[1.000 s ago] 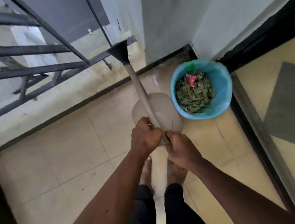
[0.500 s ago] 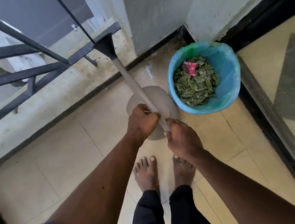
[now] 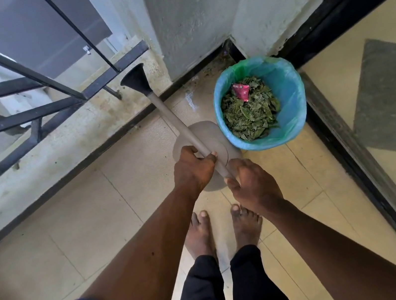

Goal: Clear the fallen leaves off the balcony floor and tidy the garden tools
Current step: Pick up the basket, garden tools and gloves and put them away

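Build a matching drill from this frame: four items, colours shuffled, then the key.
Items:
1. watering can nozzle
2. bin liner
3. wrapper
4. leaves

Colours:
A. green
B. black
C. pink-red
D. blue

Pairs: 1-B, 2-D, 3-C, 4-A

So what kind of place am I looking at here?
Most likely a small home balcony: a dark metal railing edges the tiled floor, and a lined bin holds gathered leaves.
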A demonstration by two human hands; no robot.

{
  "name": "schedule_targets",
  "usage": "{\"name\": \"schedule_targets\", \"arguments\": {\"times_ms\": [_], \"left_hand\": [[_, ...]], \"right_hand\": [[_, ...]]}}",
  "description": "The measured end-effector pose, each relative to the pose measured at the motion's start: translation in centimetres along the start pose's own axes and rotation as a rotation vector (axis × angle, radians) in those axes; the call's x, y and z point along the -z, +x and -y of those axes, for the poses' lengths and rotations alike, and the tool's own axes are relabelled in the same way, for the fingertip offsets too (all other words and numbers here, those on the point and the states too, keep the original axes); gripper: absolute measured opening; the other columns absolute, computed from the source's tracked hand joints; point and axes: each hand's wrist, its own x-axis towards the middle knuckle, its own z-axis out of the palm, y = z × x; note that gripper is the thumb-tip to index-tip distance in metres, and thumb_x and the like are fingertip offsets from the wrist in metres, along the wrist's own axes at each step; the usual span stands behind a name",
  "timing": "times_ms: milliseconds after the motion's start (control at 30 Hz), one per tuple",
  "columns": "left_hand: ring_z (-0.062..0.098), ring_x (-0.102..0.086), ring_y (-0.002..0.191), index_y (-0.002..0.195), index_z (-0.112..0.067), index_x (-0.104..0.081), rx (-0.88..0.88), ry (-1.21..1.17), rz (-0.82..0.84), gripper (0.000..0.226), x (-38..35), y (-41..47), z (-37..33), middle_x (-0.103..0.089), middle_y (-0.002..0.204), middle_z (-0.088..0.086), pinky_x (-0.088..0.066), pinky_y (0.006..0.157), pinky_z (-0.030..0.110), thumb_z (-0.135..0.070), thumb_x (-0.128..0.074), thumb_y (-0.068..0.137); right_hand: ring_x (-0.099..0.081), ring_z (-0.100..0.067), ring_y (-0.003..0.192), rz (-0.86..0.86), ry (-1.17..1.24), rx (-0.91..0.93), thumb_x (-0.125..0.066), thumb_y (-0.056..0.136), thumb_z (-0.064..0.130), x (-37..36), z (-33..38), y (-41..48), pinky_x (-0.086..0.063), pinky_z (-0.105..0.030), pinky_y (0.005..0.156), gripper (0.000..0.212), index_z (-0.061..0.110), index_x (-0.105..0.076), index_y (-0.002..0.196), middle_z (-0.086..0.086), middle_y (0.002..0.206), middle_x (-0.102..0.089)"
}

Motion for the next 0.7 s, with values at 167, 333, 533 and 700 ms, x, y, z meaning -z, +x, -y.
{"name": "schedule_targets", "arguments": {"times_ms": [167, 333, 533, 700], "left_hand": [[0.029, -0.054, 0.134, 0.153, -0.017, -0.034, -0.235, 0.233, -0.119, 0.066, 2.2, -4.7, -1.2, -0.050, 0.152, 0.009, -0.044, 0.104, 0.038, -0.047, -0.060, 0.101], [0.024, -0.045, 0.141, 0.151, -0.022, -0.037, -0.460, 0.359, -0.110, 0.060, 4.6, -8.9, -2.4, -0.039, 0.160, 0.001, -0.041, 0.109, 0.039, -0.049, -0.056, 0.101], [0.026, -0.034, 0.151, 0.152, -0.024, -0.037, -0.706, 0.512, -0.084, 0.060, 6.8, -14.2, -4.6, -0.029, 0.167, 0.007, -0.038, 0.118, 0.051, -0.054, -0.049, 0.102], [0.026, -0.019, 0.157, 0.158, -0.023, -0.033, -0.853, 0.655, -0.046, 0.065, 7.8, -19.5, -5.8, -0.014, 0.172, 0.009, -0.028, 0.123, 0.054, -0.054, -0.047, 0.104]], "right_hand": [[-0.048, -0.025, 0.131, -0.110, 0.096, -0.056, -0.056, 0.100, 0.039, 2.5, 0.6, -2.9, -0.047, -0.041, 0.096, 0.055, 0.024, -0.040, 0.150, -0.005, 0.144, -0.050], [-0.046, -0.024, 0.135, -0.235, 0.222, -0.100, -0.058, 0.100, 0.036, 5.7, 1.8, -6.2, -0.045, -0.041, 0.102, 0.055, 0.025, -0.043, 0.152, -0.003, 0.147, -0.048], [-0.040, -0.021, 0.137, -0.400, 0.287, -0.108, -0.060, 0.098, 0.030, 10.1, 2.6, -11.7, -0.040, -0.037, 0.105, 0.057, 0.023, -0.042, 0.151, -0.004, 0.151, -0.043], [-0.041, -0.018, 0.137, -0.540, 0.370, -0.132, -0.061, 0.096, 0.025, 12.9, 2.4, -17.7, -0.041, -0.037, 0.106, 0.054, 0.024, -0.045, 0.148, 0.000, 0.151, -0.043]]}}
